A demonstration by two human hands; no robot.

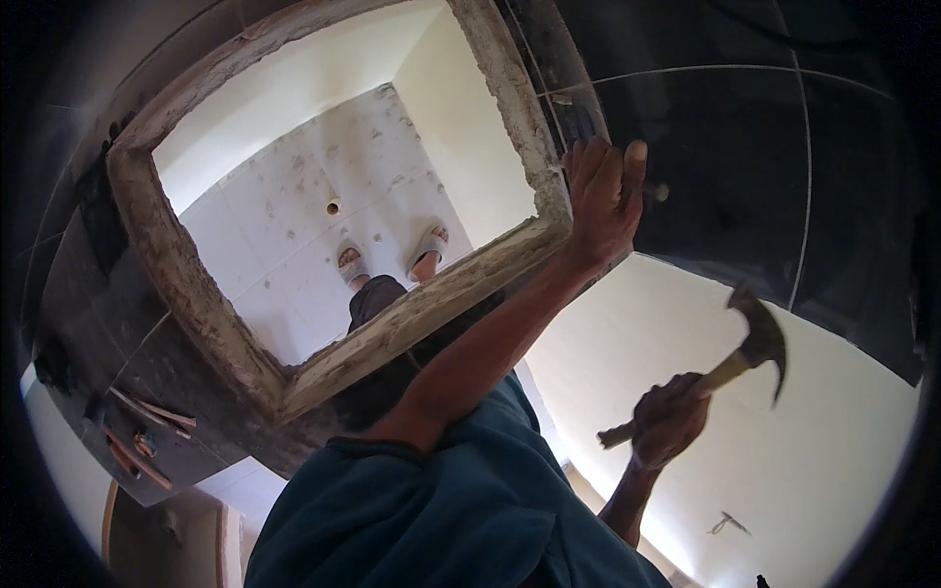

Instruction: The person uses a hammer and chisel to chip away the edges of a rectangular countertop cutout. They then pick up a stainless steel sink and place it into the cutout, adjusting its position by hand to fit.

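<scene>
A claw hammer [730, 368] with a dark head and a pale yellowish shaft is gripped around its handle by my right hand [671, 421], raised to the right. My left hand [603, 201] reaches across to the right corner of a rectangular cutout with a rough mortar edge [421, 323]. Its fingers are closed around a metal rod whose small round head [661, 192] pokes out on the right. The rod's other end is hidden behind the hand, so its kind cannot be made out. Hammer head and rod are apart.
Black tiled surface [725, 147] with pale joints surrounds the cutout. Several tools with orange-brown handles [137, 461] lie on its left part. Through the opening appear sandalled feet [428, 245] on a smudged tiled floor [294, 196] with a round drain hole [333, 206].
</scene>
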